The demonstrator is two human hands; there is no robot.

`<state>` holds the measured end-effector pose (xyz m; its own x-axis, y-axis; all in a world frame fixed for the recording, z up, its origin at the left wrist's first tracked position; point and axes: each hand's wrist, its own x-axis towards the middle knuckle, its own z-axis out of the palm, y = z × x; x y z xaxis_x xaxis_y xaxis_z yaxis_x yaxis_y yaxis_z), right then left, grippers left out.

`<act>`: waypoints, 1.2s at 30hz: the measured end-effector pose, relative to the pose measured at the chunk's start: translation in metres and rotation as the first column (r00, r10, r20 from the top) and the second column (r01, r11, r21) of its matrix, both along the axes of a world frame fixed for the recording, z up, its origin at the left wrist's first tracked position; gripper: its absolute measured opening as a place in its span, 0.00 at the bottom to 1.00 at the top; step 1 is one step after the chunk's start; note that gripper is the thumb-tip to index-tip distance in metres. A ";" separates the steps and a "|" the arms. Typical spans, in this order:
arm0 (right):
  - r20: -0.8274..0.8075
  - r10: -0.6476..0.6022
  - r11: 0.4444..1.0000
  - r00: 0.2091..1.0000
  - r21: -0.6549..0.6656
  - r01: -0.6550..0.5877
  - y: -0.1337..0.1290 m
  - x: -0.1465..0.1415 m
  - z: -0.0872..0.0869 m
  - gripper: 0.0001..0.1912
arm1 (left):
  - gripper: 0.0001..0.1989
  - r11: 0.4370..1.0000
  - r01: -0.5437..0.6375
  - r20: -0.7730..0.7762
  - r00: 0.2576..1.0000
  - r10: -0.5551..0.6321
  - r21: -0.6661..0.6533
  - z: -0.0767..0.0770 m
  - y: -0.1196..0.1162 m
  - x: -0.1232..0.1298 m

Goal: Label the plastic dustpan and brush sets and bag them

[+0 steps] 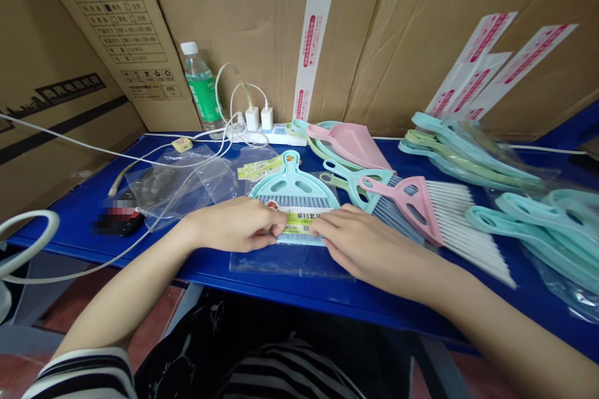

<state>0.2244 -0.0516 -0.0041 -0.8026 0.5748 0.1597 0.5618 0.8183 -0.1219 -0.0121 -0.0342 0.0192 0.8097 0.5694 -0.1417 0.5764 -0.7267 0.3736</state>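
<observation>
A light-blue dustpan and brush set lies flat near the table's front edge, handle pointing away. Across its bristles runs a green and white label card. My left hand rests at the label's left end, its fingers curled in on the card. From the right, my right hand has its bent fingers on the card's other end. Clear plastic film spreads under and in front of the set.
Pink, green and blue dustpans and brushes lie to the right, with bagged sets beyond. Plastic bags, cables, a power strip and a bottle are left and behind. Cardboard boxes stand at the back.
</observation>
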 end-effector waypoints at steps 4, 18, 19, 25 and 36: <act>0.017 0.004 1.000 1.000 0.005 -0.004 -0.001 -0.001 0.002 0.12 | 0.05 1.000 -0.004 -0.006 1.000 0.004 0.000 0.000 0.000 0.000; 0.032 0.013 1.000 0.999 0.025 -0.013 -0.002 -0.001 0.004 0.09 | 0.05 1.000 -0.010 -0.021 1.000 0.010 -0.005 0.001 -0.001 0.000; 0.031 0.012 1.000 0.999 0.025 -0.012 -0.002 -0.001 0.003 0.09 | 0.05 1.000 -0.009 -0.018 1.000 0.009 -0.005 0.001 -0.001 0.000; 0.032 0.002 1.000 0.999 0.022 -0.003 -0.002 -0.001 0.004 0.10 | 0.05 1.000 -0.013 -0.033 0.999 0.013 -0.012 0.000 0.000 -0.001; 0.034 0.006 0.999 0.999 0.035 -0.007 -0.003 0.000 0.004 0.09 | 0.04 0.999 -0.016 -0.025 1.000 0.017 0.039 -0.002 -0.003 -0.001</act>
